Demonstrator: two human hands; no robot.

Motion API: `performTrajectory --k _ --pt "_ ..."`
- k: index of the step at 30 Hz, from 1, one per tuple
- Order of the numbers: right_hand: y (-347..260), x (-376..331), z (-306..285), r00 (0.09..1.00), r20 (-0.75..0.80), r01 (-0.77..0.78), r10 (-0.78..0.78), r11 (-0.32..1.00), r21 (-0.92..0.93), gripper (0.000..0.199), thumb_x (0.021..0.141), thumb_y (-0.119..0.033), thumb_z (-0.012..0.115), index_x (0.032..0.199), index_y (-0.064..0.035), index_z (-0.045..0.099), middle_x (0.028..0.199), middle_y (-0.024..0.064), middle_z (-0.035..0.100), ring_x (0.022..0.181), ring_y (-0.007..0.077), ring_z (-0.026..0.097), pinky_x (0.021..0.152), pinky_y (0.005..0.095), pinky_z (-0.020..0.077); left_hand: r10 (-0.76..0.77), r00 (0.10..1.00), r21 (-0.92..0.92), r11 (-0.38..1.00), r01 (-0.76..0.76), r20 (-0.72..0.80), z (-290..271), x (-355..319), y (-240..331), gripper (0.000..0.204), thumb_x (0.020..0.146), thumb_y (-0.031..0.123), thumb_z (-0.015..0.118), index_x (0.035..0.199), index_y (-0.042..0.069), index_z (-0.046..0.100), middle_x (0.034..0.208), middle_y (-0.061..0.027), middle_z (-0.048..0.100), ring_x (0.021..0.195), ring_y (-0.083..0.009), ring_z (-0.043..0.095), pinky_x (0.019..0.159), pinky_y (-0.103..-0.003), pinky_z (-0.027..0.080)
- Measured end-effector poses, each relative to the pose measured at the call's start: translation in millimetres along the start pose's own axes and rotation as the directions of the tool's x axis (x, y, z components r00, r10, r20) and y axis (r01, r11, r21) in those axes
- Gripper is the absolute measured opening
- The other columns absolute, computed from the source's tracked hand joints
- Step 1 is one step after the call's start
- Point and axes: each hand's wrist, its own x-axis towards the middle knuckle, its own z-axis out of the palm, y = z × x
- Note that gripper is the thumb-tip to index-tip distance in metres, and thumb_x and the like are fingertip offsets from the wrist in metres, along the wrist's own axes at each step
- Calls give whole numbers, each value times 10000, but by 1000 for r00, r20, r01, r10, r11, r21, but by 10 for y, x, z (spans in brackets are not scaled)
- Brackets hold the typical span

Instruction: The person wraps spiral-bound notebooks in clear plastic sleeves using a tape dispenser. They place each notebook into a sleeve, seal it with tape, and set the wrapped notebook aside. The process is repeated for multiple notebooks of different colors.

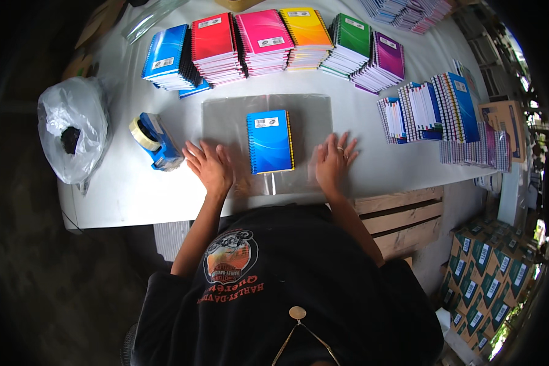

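A blue spiral notebook [271, 146], with yellow edging along its right side, lies face up at the middle of a clear plastic sheet [226, 116]. To the left, my left hand [211, 171] rests with its fingers spread at the sheet's edge, between the notebook and a blue tape dispenser [165, 149]. My right hand [335, 161], a ring on one finger, lies palm down over the sheet's right edge. Both hands are apart from the notebook and hold nothing.
Stacks of spiral notebooks [265, 36] in several colours line the far side of the white table [122, 201]. More notebooks [430, 110] stand at the right. A clear plastic bag [73, 131] sits at the left edge. Printed cartons [488, 274] are stacked at lower right.
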Motion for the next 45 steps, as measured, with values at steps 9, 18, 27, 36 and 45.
performTrajectory --k 9,18,27,36,45 --pt "62 -55 148 996 -73 52 -46 995 90 400 910 -152 491 1291 -30 511 1454 159 373 1390 368 240 1134 523 106 -8 986 -59 998 -2 -165 222 -54 -21 519 946 298 429 1435 146 344 1524 -234 141 1407 -457 41 1116 -580 55" --pt "64 -28 53 976 46 201 -211 966 162 435 913 -94 464 1337 -1 437 1400 173 431 1346 335 330 1125 484 187 26 992 29 999 -23 -124 229 -79 27 478 939 262 447 1414 261 391 1523 -225 161 1404 -461 73 1119 -571 70" --pt "29 -30 43 964 112 209 -240 949 234 554 871 -79 485 1392 31 332 1413 214 389 1318 325 360 1088 497 249 146 960 -264 942 -209 -239 43 69 41 542 821 170 611 1328 69 446 1040 -140 570 981 -334 498 857 -452 388" --pt "17 -42 58 956 -84 291 -281 944 157 471 857 -12 507 1324 -41 457 1239 143 535 1202 339 463 1050 449 324 75 983 -568 823 34 168 -18 286 -32 353 880 225 639 1167 44 541 905 -121 656 762 -242 637 676 -343 504" --pt "10 -103 -17 989 -148 104 -15 781 616 404 854 -42 574 1254 -54 524 1030 124 579 962 269 543 840 393 451 305 614 -526 823 215 728 -533 222 -268 423 871 289 675 1070 -72 578 850 -120 676 671 -146 638 597 -275 497"
